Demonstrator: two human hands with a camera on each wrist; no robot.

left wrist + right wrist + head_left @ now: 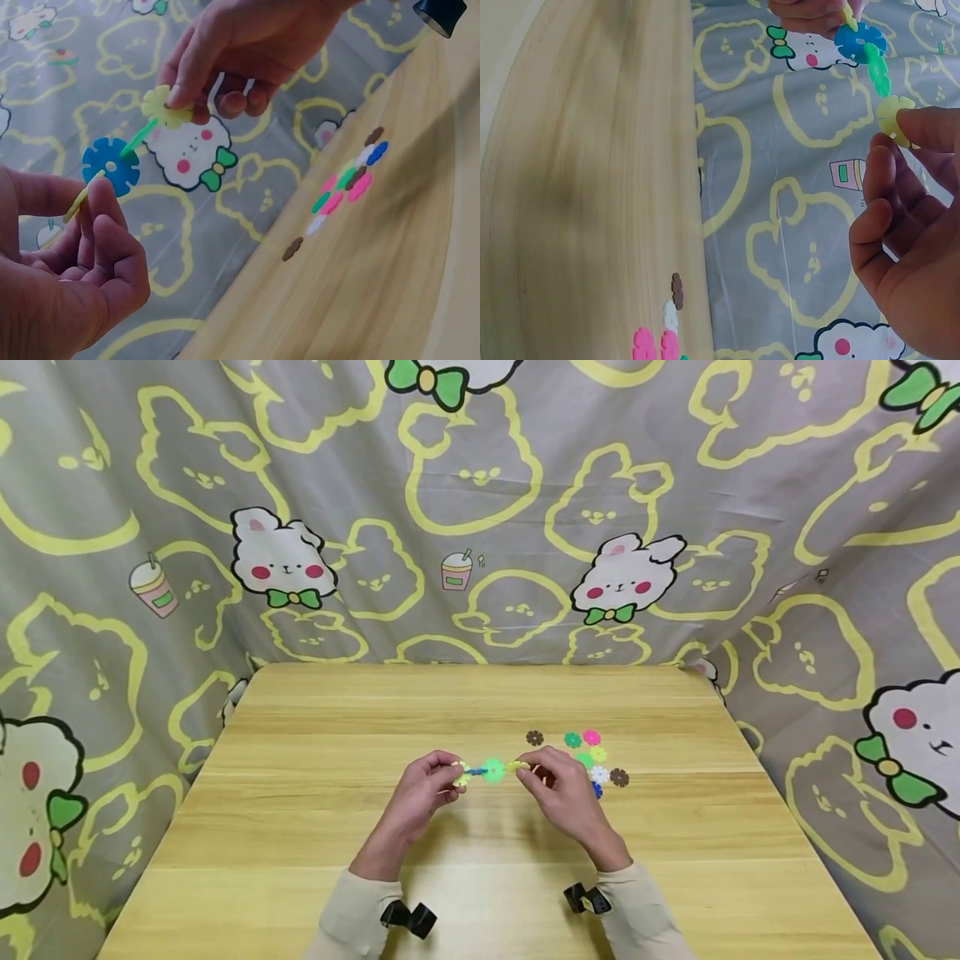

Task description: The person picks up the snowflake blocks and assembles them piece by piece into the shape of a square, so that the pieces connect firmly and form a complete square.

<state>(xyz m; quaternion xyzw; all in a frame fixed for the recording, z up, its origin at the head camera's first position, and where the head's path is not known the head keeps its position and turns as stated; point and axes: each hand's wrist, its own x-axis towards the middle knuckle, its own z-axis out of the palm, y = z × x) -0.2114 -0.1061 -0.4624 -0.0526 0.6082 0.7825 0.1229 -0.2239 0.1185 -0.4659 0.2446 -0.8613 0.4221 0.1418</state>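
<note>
A short chain of notched plastic snowflake discs is held above the table between both hands. At its left end, my left hand (416, 793) pinches a yellow disc (75, 205) between thumb and fingers. Joined to that is a blue disc (124, 177), which faces the left wrist view nearly flat. A green disc (492, 771) slots into the blue one, turned at an angle to it. At the other end my right hand (566, 797) grips a second yellow disc (889, 114) by thumb and fingertips, its edge meeting the green disc.
Loose discs lie on the wooden table (300, 827) beyond and beside the right hand, among them a brown disc (535, 737), a pink disc (592, 737) and a white disc (599, 774). A patterned curtain (480, 602) surrounds the table's far and side edges.
</note>
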